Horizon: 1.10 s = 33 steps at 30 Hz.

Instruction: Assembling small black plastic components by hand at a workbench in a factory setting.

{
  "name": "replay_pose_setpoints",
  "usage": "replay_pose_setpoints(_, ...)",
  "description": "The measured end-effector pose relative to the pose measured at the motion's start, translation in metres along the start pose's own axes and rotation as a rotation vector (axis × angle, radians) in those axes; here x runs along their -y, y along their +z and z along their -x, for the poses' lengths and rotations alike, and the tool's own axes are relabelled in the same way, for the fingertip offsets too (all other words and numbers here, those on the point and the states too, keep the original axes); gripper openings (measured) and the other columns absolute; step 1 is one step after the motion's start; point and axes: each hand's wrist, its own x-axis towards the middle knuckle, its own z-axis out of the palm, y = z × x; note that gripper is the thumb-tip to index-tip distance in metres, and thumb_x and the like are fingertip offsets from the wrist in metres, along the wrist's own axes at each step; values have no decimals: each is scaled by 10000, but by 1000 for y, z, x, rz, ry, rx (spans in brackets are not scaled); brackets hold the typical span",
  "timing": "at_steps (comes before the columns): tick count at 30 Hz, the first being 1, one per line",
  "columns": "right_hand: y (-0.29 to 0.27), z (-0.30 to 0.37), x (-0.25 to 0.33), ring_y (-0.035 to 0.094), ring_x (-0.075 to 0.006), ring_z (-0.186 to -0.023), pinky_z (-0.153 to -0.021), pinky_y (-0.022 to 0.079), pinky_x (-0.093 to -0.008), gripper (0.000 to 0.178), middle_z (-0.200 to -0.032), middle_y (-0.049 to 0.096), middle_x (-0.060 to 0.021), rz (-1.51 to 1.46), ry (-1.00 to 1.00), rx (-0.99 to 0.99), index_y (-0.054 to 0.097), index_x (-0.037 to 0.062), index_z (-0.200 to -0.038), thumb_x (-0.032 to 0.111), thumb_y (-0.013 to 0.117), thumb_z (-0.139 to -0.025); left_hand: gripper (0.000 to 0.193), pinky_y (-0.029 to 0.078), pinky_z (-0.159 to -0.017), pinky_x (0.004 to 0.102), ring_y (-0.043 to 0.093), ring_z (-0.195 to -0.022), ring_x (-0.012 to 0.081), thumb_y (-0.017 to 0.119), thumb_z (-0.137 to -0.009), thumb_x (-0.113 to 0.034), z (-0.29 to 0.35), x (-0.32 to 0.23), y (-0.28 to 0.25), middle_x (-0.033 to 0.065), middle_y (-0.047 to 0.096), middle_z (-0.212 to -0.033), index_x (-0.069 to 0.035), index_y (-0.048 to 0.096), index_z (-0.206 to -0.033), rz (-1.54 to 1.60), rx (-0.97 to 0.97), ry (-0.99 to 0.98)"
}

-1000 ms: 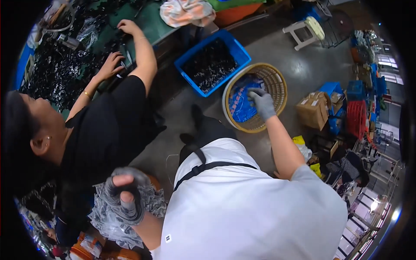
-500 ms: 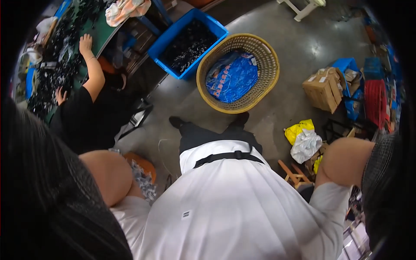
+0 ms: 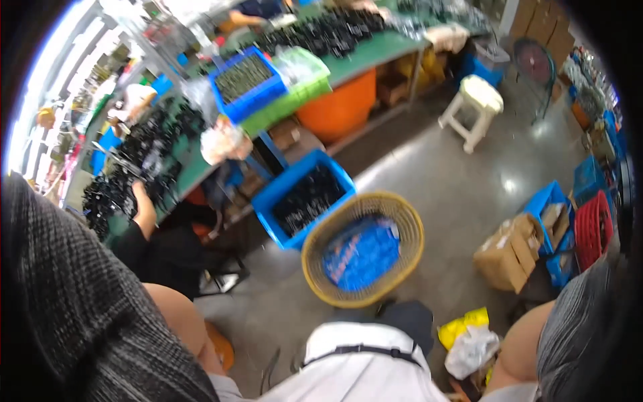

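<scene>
Both my arms are raised at the sides, in grey sleeves: the left sleeve and the right sleeve. My hands are out of the picture, so what they hold is hidden. On the floor just past my feet stands a yellow-brown perforated basket, with a crumpled blue plastic sack inside. A blue tub touches its far left side and contains many small black parts.
A green worktable bears heaps of black parts; a co-worker's hand is among them. Cream stool at far right. Cardboard boxes, a red crate and plastic bags lie on the right.
My view has tilted upward: the basket and tub sit lower in the picture, and more of the worktable and the stool shows. My hands stay out of view in both frames.
</scene>
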Motion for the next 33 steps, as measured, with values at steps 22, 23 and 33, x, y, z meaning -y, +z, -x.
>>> replay_pose_setpoints(22, -47, -272, -253, 594, -226, -945, -806, 492, -366, 495, -1228, 594, -151, 188, -124, 743, 562, -38, -1333, 262, 666, -953, 397, 492, -966, 373, 629, -1081, 260, 725, -889, -101, 68, 22, 423, 138, 639, -1192, -55, 606, -1265, 2, -51, -1075)
replay_pose_setpoints(23, -22, -282, -258, 592, -227, -945, -805, 491, -367, 498, -1231, 591, -151, 168, -169, 773, 561, -38, -1335, 265, 665, -954, 387, 476, -1032, 384, 628, -1161, 273, 696, -952, -188, 115, 32, 434, 136, 659, -1217, -46, 598, -1299, -2, 15, -1231)
replay_pose_setpoints(33, -9, -252, -579, 680, -285, -996, -890, 541, -378, 390, -1057, 704, -164, 711, 539, 1327, 679, 21, -1160, 113, 763, -790, 387, 530, -979, 409, 682, -1113, 298, 685, -908, -267, 356, 263, 351, 208, 714, -1149, -40, 683, -1222, -923, 116, -2238)
